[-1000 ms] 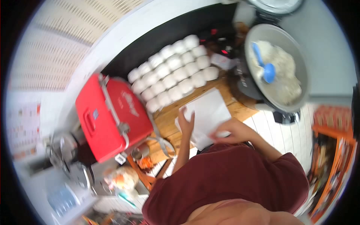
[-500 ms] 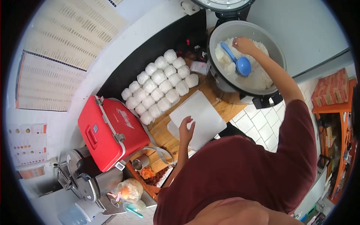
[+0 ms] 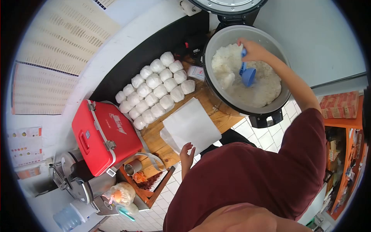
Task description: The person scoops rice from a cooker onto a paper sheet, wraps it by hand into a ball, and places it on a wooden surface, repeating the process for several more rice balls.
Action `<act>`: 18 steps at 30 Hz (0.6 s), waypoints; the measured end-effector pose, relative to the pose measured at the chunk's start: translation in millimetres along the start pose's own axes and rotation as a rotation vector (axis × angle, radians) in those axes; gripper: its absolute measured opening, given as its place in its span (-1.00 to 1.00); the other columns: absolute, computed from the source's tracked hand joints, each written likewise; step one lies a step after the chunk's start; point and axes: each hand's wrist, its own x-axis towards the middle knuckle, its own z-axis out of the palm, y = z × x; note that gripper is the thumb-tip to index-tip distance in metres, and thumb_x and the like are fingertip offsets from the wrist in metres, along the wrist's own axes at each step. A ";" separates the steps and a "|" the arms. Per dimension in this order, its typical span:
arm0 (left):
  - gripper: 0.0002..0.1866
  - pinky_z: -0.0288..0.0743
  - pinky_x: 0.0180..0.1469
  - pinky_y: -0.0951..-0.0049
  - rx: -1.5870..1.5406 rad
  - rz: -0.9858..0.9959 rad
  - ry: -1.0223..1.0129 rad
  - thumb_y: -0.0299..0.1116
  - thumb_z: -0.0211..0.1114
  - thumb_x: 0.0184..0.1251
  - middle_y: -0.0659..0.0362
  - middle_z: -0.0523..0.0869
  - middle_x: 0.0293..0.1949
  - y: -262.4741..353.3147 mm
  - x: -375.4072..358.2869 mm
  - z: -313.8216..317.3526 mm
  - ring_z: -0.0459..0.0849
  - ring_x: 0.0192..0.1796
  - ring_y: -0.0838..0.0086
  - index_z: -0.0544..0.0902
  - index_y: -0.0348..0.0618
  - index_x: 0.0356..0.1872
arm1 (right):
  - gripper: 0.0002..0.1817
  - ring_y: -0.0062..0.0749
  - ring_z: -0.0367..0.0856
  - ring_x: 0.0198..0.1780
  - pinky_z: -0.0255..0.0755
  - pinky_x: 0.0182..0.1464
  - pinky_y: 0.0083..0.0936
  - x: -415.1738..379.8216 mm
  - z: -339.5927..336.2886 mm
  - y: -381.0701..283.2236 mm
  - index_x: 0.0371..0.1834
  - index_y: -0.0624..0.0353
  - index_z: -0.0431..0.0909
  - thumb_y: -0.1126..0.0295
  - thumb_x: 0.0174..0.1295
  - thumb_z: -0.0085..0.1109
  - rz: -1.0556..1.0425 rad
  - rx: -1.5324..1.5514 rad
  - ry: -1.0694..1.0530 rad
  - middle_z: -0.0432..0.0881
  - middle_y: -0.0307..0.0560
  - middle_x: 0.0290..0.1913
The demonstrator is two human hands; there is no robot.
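Note:
My right hand (image 3: 253, 51) is closed around the handle of a blue rice scoop (image 3: 249, 77). The scoop's bowl is tilted over the white rice (image 3: 222, 62) inside a large rice cooker (image 3: 266, 34). Down at the near corner of a stack of white paper sheets (image 3: 191, 125), my left hand (image 3: 187, 154) holds nothing, its fingers partly curled and apart. The sheets lie on a wooden table (image 3: 228, 121). Behind them stand rows of white wrapped bundles (image 3: 159, 91).
A red cooler box (image 3: 104, 135) sits left of the paper, its grey strap hanging over the table. Nearby are a metal cup (image 3: 133, 167) and an orange item (image 3: 139, 177). The cooker's raised lid (image 3: 232, 4) is at the back; an orange shelf (image 3: 344, 123) stands right.
My right hand has closed on the scoop's handle and raised it, tipping the scoop. My left hand has drawn back toward my body, to the near edge of the paper.

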 end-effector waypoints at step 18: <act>-0.67 0.52 -0.04 0.34 -0.049 0.184 -0.229 -0.41 0.33 0.18 0.01 0.68 -0.17 10.3 50.7 60.1 0.66 -0.10 0.25 0.55 -0.26 -0.03 | -0.70 0.01 0.68 -0.40 0.57 -0.43 -0.18 -12.3 23.2 9.3 -0.03 0.34 0.34 0.33 0.30 -0.11 0.299 -0.751 -0.009 0.65 0.17 -0.37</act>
